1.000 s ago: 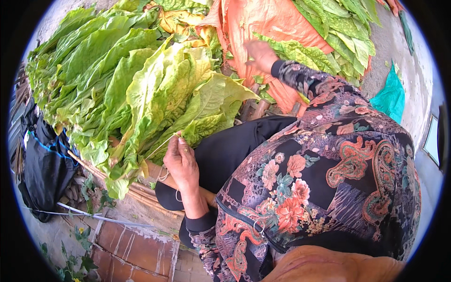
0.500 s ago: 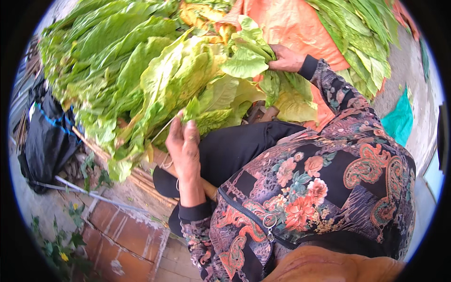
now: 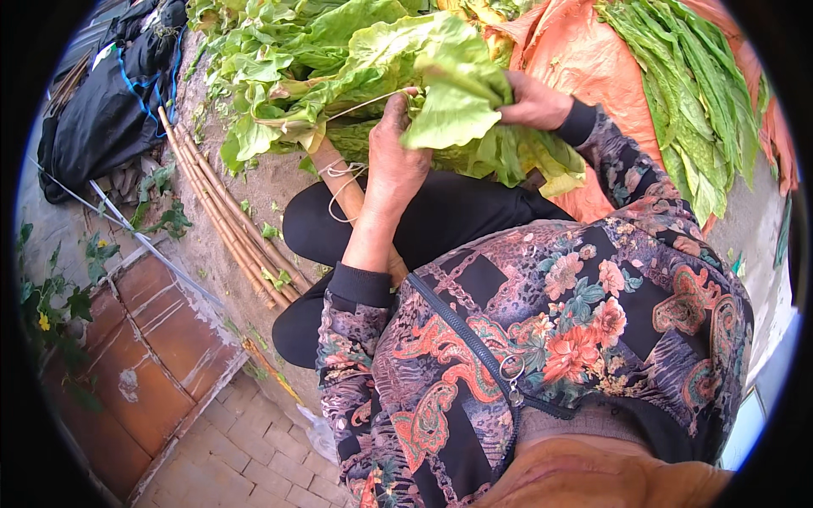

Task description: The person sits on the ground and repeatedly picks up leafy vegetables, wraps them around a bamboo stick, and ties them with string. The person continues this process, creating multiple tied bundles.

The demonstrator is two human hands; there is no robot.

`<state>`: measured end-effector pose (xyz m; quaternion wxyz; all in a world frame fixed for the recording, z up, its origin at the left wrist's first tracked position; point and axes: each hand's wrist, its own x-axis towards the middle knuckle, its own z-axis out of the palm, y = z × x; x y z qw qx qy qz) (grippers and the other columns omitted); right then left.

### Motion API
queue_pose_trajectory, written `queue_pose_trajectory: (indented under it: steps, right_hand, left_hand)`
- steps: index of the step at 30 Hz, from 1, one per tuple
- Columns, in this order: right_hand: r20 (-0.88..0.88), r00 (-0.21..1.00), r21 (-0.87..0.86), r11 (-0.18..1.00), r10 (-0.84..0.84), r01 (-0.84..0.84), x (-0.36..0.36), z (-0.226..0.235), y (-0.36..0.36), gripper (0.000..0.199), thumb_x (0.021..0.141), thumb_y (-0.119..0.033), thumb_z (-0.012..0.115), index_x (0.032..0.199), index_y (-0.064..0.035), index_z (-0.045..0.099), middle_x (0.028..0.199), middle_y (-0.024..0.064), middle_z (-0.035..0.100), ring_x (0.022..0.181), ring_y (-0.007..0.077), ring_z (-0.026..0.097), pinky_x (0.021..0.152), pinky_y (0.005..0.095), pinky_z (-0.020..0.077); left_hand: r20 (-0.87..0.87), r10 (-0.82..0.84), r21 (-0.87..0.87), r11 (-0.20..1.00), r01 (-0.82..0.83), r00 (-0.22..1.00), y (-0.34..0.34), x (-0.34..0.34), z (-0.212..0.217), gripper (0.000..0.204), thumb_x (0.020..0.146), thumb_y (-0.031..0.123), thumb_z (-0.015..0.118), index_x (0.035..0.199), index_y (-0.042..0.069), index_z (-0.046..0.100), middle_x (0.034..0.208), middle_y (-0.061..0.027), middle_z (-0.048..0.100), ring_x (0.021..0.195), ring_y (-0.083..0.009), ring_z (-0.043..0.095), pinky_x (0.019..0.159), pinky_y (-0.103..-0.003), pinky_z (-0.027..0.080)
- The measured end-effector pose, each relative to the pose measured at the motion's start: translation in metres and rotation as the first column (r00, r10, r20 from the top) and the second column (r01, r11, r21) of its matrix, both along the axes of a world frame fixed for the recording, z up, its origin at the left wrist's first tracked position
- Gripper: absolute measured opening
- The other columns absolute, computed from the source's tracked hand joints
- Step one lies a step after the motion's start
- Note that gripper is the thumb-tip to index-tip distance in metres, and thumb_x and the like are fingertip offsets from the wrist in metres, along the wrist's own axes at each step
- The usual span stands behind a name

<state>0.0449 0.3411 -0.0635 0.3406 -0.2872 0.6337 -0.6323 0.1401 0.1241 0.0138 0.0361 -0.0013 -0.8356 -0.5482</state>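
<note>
My left hand [image 3: 396, 161] is closed in a pinch on a thin pale string [image 3: 369, 103], drawn taut from the leaves at its left. My right hand [image 3: 537, 102] grips the stem end of a broad green leaf [image 3: 457, 106], partly smeared by motion, which hangs just beside my left fingertips. Beneath my left forearm a wooden pole [image 3: 335, 176] slants across my lap, with loops of white cord [image 3: 343, 168] around it. Large yellow-green leaves [image 3: 398, 46] lie heaped beyond both hands, some of them over the pole's far end.
Several thin bamboo sticks [image 3: 222, 212] lie on the ground at the left. A black sheet with blue cord [image 3: 106, 110] is heaped behind them. Right of the heap, an orange cloth [image 3: 584, 63] lies beside more green leaves [image 3: 686, 102]. Reddish tiles [image 3: 144, 339] border brick paving [image 3: 254, 444].
The view has shifted, bringing more of the bamboo sticks and pole into sight. My left hand has come up closer to my right hand, and the leaf now sits between them.
</note>
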Motion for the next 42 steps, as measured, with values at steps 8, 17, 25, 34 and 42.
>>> queue_pose_trajectory:
  steps: [8, 17, 25, 34, 42]
  right_hand:
    - [-0.996, 0.046, -0.009, 0.627, -0.071, 0.779, -0.07, 0.067, 0.024, 0.006, 0.074, -0.008, 0.056, 0.077, -0.0069, 0.051, 0.063, 0.0116, 0.052, 0.064, 0.0303, 0.058, 0.057, 0.0427, 0.0448]
    - [-0.56, 0.795, 0.022, 0.963, 0.233, -0.268, -0.029, -0.018, -0.041, 0.055, 0.091, -0.033, 0.05, 0.132, 0.0009, 0.041, 0.123, 0.0199, 0.054, 0.113, 0.0261, 0.053, 0.095, 0.0335, 0.0398]
    - [-0.173, 0.936, 0.136, 0.949, 0.306, -0.285, 0.036, 0.016, -0.027, 0.037, 0.092, -0.025, 0.051, 0.119, 0.0007, 0.054, 0.107, 0.0114, 0.063, 0.098, 0.0156, 0.056, 0.087, 0.031, 0.0439]
    - [-0.882, 0.466, 0.102, 0.993, 0.065, 0.054, -0.014, 0.092, -0.117, 0.023, 0.081, -0.007, 0.055, 0.103, -0.0062, 0.06, 0.088, 0.0094, 0.063, 0.088, 0.0254, 0.06, 0.076, 0.0361, 0.048]
    - [-0.924, 0.368, 0.044, 0.986, 0.102, -0.163, -0.007, 0.074, -0.147, 0.027, 0.071, -0.005, 0.064, 0.097, -0.0027, 0.059, 0.08, 0.0119, 0.057, 0.079, 0.0258, 0.058, 0.071, 0.0362, 0.0468]
  left_hand:
    - [0.072, -0.049, 0.243, 0.969, 0.03, 0.996, -0.01, -0.001, -0.009, 0.032, 0.085, 0.004, 0.054, 0.116, -0.001, 0.051, 0.071, -0.0017, 0.049, 0.06, -0.0068, 0.042, 0.056, -0.022, 0.038]
    - [0.056, -0.123, 0.065, 0.991, 0.119, 0.991, -0.023, 0.01, 0.005, 0.02, 0.089, 0.001, 0.048, 0.107, 0.003, 0.056, 0.076, 0.0036, 0.047, 0.064, -0.0038, 0.042, 0.058, -0.019, 0.037]
    - [-0.145, -0.039, -0.229, 0.973, 0.005, 0.989, -0.012, 0.043, 0.017, 0.021, 0.085, 0.009, 0.055, 0.105, 0.003, 0.059, 0.069, -0.0094, 0.054, 0.057, -0.0131, 0.05, 0.058, -0.027, 0.043]
    - [-0.011, -0.04, -0.612, 0.79, 0.025, 0.999, -0.014, 0.073, 0.071, 0.013, 0.089, 0.013, 0.056, 0.088, 0.001, 0.061, 0.058, -0.0147, 0.054, 0.049, -0.0233, 0.053, 0.052, -0.035, 0.045]
    - [0.323, 0.265, -0.074, 0.964, -0.255, 0.909, -0.164, 0.029, 0.065, 0.015, 0.085, 0.011, 0.063, 0.093, -0.001, 0.069, 0.063, 0.0011, 0.059, 0.05, -0.005, 0.042, 0.046, -0.02, 0.032]
